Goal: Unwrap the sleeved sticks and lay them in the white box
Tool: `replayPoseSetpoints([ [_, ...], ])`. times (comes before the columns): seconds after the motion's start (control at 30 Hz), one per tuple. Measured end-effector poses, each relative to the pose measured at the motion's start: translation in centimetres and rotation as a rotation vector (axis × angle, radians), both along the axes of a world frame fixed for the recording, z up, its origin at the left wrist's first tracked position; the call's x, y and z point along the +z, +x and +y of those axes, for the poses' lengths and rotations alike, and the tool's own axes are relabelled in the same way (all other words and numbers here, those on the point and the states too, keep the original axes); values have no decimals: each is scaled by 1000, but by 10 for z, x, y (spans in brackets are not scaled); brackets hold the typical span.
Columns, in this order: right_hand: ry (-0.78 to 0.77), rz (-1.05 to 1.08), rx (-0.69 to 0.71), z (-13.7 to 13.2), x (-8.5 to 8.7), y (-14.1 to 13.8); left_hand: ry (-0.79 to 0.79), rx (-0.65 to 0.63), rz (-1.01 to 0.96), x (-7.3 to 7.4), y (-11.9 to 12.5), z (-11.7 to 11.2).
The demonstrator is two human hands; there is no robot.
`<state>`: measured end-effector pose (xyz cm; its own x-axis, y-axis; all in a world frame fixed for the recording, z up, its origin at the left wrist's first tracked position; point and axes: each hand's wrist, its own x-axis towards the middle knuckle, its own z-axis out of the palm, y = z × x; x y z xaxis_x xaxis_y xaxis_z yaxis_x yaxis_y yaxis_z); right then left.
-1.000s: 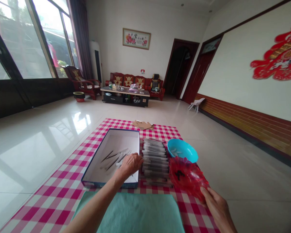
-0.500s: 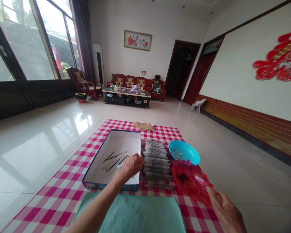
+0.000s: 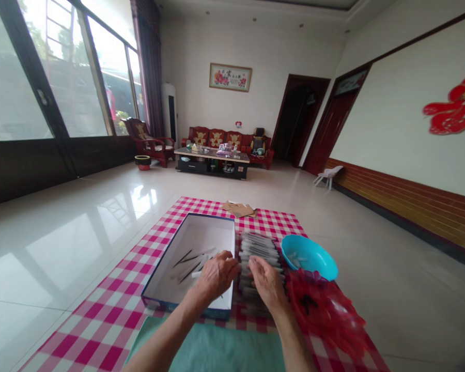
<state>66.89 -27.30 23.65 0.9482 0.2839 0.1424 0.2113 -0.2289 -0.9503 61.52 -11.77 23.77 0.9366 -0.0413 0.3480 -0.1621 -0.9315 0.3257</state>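
A long row of pens (image 3: 260,245) with pale clear barrels lies side by side on the cloth. My left hand (image 3: 219,273) hovers over the right rim of the shallow white-lined box (image 3: 166,279), fingers pinched beside the row's left ends. Across from it, my right hand (image 3: 266,281) is over the pens with its fingertips also closed together. Whatever is between the fingers is too small or blurred to name. Loose thin pen parts (image 3: 194,261), white and black, are scattered in the box.
Right of the pens stand a blue bowl (image 3: 312,258) with small clear pieces and a red translucent bowl (image 3: 329,307) with small black pieces. A green cloth (image 3: 205,343) covers the near edge of the checked tablecloth (image 3: 96,315). Torn cardboard (image 3: 240,208) lies at the far edge.
My right hand has moved left from the red bowl to above the pens, near my left hand. My left hand stays by the box rim. The view has shifted slightly.
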Motion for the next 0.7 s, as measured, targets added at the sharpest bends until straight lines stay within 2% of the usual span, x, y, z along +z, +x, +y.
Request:
replayPoseSetpoints([
  [0.13,87,90,125,16,-3,1,-13,6,-18,10,-6,9],
  [0.3,156,137,189,23,-4,3,-15,32,36,14,-7,13],
  [0.37,192,157,172,21,-8,8,-20,50,46,12,-6,15],
  [0.53,293,157,19,12,-17,18,-4,103,32,5,-4,23],
  [0.7,359,179,59,14,-12,15,40,27,4,6,-3,31],
])
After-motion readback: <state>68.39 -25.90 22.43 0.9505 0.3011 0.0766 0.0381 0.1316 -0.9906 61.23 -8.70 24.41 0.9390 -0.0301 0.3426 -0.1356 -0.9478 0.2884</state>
